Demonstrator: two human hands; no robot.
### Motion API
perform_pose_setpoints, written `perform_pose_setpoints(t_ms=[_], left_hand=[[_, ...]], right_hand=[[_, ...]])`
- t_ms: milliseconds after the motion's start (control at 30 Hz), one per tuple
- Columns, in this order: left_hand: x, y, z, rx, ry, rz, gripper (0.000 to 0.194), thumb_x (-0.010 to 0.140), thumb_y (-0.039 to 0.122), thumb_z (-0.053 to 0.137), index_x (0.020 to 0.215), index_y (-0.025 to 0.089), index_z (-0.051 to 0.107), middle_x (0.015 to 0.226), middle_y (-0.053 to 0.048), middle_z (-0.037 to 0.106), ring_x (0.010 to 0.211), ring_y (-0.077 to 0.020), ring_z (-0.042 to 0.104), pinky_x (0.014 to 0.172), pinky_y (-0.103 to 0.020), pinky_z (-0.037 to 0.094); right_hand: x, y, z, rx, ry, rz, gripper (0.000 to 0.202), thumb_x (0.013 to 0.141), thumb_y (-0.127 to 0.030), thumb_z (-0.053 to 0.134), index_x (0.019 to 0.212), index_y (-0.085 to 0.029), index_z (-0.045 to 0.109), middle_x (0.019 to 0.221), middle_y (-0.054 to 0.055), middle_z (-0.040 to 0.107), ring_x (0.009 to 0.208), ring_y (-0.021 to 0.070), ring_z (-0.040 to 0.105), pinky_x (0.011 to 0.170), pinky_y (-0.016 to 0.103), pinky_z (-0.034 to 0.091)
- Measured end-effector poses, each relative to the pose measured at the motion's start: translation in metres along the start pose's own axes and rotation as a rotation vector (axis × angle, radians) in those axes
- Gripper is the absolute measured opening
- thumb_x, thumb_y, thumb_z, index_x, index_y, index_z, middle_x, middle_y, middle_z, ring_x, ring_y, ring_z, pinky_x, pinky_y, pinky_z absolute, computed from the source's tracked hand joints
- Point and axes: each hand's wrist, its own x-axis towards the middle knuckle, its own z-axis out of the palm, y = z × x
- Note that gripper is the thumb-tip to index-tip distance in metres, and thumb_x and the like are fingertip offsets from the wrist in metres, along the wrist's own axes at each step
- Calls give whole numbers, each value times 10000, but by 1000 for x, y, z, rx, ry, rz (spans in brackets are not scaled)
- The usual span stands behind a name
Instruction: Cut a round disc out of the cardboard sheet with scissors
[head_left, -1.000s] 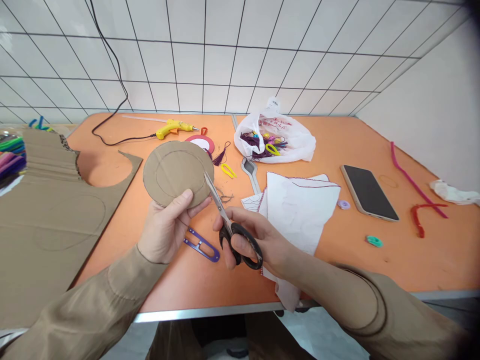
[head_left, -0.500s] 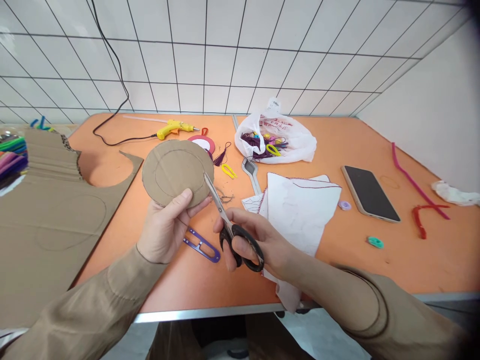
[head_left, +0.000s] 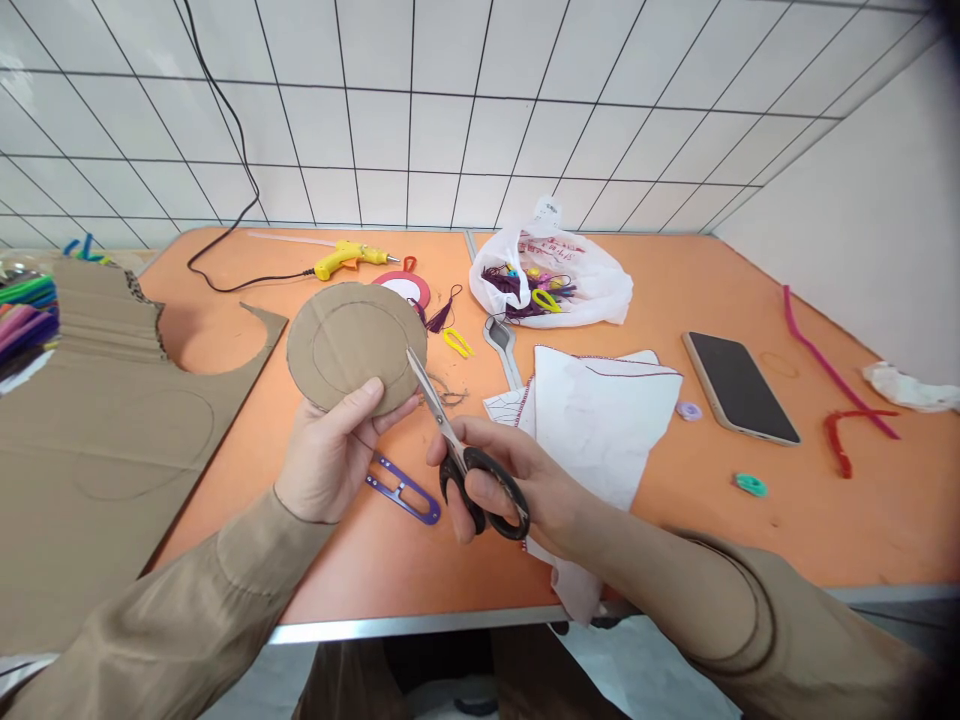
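My left hand point(head_left: 334, 450) pinches a round cardboard disc point(head_left: 352, 340) at its lower edge, thumb on top and fingers underneath. A smaller circle is drawn on the disc's face. In my right hand point(head_left: 517, 480) is a pair of scissors point(head_left: 448, 430), black-handled, with fingers through the loops. The blades point up and left, and their tips lie over the disc's right side; they look nearly closed. Whether they pierce the cardboard I cannot tell. Below the disc, purple thread snips point(head_left: 405, 490) rest on the orange table point(head_left: 360, 585).
On the left lies a large cut cardboard sheet point(head_left: 112, 420). Behind the disc is a yellow glue gun point(head_left: 349, 258) with its cord. A plastic bag point(head_left: 600, 285) of tassels, white cloth point(head_left: 600, 420), a phone point(head_left: 741, 387) and pipe cleaners point(head_left: 840, 365) are to the right.
The cardboard disc has shifted very slightly to the right in my left hand. The scissors stay almost in place, tips still at the disc's right side.
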Motion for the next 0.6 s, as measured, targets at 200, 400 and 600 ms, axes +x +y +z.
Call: perform_pose_setpoints(t_ms=[200,400,600], left_hand=[[-1,0,-1,3,-19,-27,453,748,166,758,1191,197,674,1029,-89,771,996,-297,719,800,-349,628],[-1,0,1,5,-16,-9,446,750,161,753,1189,195,675,1011,-86,774,1007,-290,716,805,-338,627],[-1,1,2,34,-10,19,453,737,176,761,1182,201,680,1010,-85,775,1068,-289,692,837,-335,616]], right_hand=[[0,1,-1,5,11,-8,516,758,-608,704,969,-177,515,604,-5,636,532,107,510,537,229,367],[-1,0,0,3,15,-9,527,757,-615,700,976,-173,513,600,-8,630,521,103,496,531,233,365],[-2,-1,1,-3,7,-32,555,733,-636,710,973,-178,509,608,-10,634,518,104,507,527,242,364]])
